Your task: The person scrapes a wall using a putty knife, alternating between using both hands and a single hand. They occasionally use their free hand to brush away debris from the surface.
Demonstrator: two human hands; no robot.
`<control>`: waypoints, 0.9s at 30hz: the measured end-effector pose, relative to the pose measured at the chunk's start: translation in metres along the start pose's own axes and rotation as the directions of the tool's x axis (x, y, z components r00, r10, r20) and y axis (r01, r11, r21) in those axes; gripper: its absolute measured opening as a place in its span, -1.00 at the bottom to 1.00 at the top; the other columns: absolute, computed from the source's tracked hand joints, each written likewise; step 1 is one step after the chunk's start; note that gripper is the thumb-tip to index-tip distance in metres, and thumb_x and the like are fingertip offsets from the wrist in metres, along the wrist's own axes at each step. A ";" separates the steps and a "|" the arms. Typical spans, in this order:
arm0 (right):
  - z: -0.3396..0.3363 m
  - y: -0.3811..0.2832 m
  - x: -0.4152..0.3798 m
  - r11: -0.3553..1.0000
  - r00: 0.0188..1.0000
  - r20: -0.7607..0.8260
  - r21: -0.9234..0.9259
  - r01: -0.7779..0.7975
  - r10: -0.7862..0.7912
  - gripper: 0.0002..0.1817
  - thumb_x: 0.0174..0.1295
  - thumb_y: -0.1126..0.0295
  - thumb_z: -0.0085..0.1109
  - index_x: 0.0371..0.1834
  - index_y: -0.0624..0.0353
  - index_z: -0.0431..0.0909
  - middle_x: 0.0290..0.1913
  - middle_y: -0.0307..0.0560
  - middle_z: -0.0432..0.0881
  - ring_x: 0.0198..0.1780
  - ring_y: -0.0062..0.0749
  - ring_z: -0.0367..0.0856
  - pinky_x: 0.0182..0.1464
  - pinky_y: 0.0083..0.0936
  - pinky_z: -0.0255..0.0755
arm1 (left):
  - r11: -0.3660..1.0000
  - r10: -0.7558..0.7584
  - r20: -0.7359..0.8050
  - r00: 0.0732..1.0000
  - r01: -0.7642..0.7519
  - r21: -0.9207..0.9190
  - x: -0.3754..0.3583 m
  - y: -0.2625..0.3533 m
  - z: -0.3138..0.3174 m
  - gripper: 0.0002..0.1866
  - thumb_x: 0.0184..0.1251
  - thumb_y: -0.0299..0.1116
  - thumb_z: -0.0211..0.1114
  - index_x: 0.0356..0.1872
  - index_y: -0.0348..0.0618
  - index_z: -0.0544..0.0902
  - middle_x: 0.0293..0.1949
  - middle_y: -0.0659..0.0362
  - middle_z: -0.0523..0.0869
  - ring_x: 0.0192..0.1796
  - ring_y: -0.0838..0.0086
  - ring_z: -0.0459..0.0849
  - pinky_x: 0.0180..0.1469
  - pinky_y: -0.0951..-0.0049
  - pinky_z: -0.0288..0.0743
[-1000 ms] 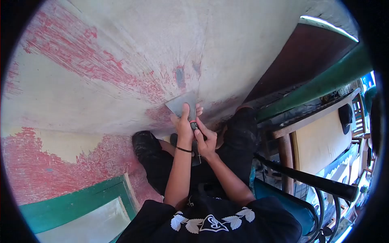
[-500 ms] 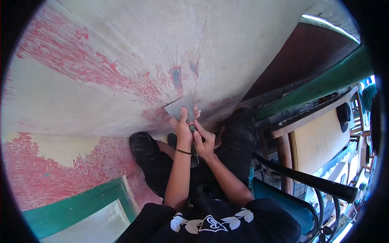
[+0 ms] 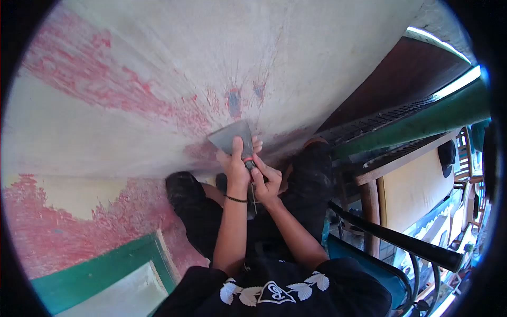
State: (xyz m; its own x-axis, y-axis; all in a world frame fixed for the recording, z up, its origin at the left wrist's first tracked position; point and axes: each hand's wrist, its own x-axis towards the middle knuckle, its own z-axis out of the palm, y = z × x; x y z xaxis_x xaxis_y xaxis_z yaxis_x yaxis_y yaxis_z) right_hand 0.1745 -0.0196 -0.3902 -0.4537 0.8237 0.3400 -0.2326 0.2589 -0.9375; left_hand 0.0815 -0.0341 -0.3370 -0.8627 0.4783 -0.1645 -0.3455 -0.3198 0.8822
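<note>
one putty knife is held between two hands, its single blade angled toward the wall; i cannot tell whether they touch. the left hand clasps the knife's blade end, one thumb flat across it; the right hand pinches the handle end. one dark bracelet lies bodyward of the knife. two grey patches show beyond its blade; one black cap is well to its right.

Reaches forward with both forearms angled inward, bends the left hand into a grip with thumb extended, and curls the right hand just beside it.
</note>
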 end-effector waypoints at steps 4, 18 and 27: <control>0.001 0.019 -0.023 0.989 0.989 0.009 -0.010 -0.147 0.148 -0.60 0.33 0.53 0.17 0.24 0.33 0.65 -0.15 0.24 0.80 -0.09 -0.28 0.83 0.02 -0.46 0.58 | 1.000 -0.022 0.000 1.000 0.022 -0.014 0.006 -0.016 -0.011 -0.54 0.50 -0.15 0.35 -0.07 -0.52 0.60 -0.25 -0.14 0.77 -0.27 0.18 0.82 -0.23 0.31 0.77; 0.001 0.006 -0.022 0.999 1.000 -0.022 -0.032 -0.010 0.010 -0.59 0.35 0.53 0.15 0.26 0.33 0.64 -0.35 0.11 0.76 -0.34 -0.42 0.76 -0.13 -0.48 0.57 | 0.998 -0.047 -0.049 0.998 0.046 -0.033 -0.002 -0.015 -0.012 -0.55 0.51 -0.19 0.34 -0.03 -0.54 0.57 -0.22 -0.16 0.77 -0.26 0.13 0.83 -0.21 0.27 0.80; 0.000 0.011 -0.023 0.999 0.999 -0.006 -0.012 -0.049 0.049 -0.59 0.33 0.56 0.15 0.25 0.33 0.64 -0.47 0.02 0.69 -0.43 -0.49 0.68 -0.21 -0.53 0.53 | 0.998 -0.050 -0.067 0.997 0.048 -0.032 -0.002 -0.020 -0.013 -0.54 0.50 -0.16 0.35 -0.04 -0.53 0.57 -0.22 -0.15 0.76 -0.26 0.12 0.83 -0.17 0.26 0.80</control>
State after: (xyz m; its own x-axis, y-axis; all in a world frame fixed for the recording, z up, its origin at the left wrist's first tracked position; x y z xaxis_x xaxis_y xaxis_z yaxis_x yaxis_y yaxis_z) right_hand 0.1822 -0.0360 -0.4084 -0.4598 0.8383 0.2931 -0.2000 0.2238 -0.9539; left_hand 0.0853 -0.0390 -0.3603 -0.8668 0.4383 -0.2377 -0.3984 -0.3221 0.8588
